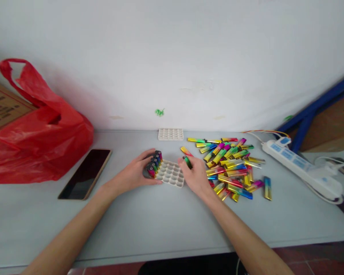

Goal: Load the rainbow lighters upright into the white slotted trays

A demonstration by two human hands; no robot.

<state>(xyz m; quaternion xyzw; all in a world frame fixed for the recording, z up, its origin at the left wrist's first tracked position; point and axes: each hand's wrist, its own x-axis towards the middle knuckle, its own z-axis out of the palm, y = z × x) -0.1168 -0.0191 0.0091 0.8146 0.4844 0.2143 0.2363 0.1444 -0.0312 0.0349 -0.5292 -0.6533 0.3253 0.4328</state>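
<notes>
Left hand [134,173]: curled around the 9 o'clock end of the honeycomb tray [173,175], thumb on its near edge and fingers wrapped behind the standing lighters, so it grips that end.
Right hand [197,176]: closed on a green lighter [187,162], pinched between thumb and fingertips just past the tray's 3 o'clock edge.
Yellow-red lighter [186,151]: just beyond the right hand's fingertips, at 1 o'clock from the tray; whether the fingers hold it or it lies on the table cannot be told.
Honeycomb tray: cream, flat on the grey table [160,217] between the two hands, most of its cells bare.
Standing lighters [154,163]: a short row upright in the cells along the tray's 9 o'clock side, dark caps up, against the left hand's fingers.
Lighter pile [232,168]: loose rainbow-coloured lighters lying at 3 o'clock of the tray, touching the right hand's far side.
Lone lighter [267,188]: apart from the pile, at its 4 o'clock edge.
Second tray [170,134]: at 12 o'clock, against the wall, well apart from the hands.
Phone [86,173]: dark screen up, at 9 o'clock, beyond the left hand.
Red plastic bag [37,149]: at 9 to 10 o'clock, beside the phone, with a cardboard box [2,105] behind it.
Power strip [301,168]: white, at 3 o'clock, beyond the pile, cables plugged in.
</notes>
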